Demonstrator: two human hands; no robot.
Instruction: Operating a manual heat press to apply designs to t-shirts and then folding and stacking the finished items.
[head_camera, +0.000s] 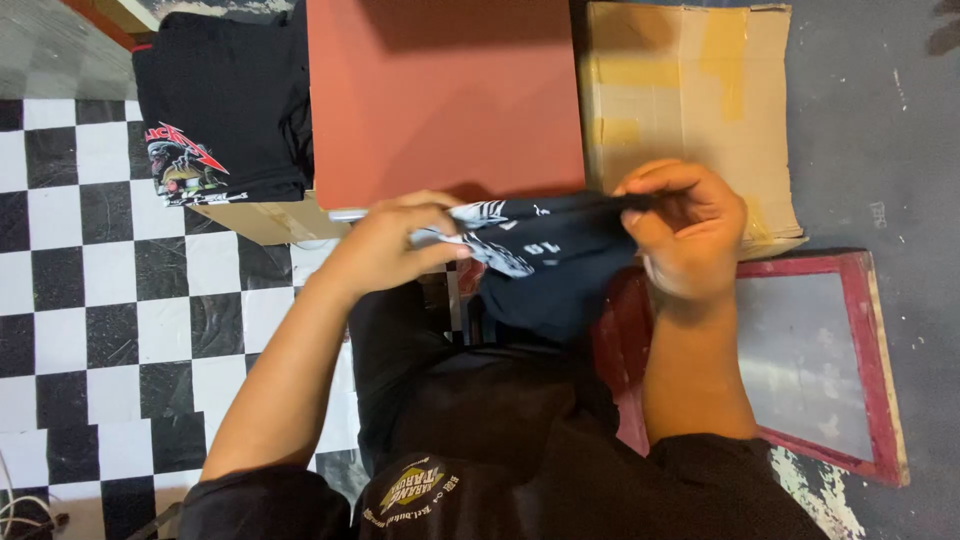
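Garment, a black printed shirt, hung stretched between both hands just near of the red board; left hand and right hand each pinched its top edge.

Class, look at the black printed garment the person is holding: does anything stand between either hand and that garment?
Nothing visible does. The left hand and the right hand both already grip the black fabric garment with a white print, one at each end, holding it just in front of the flat reddish-brown board.
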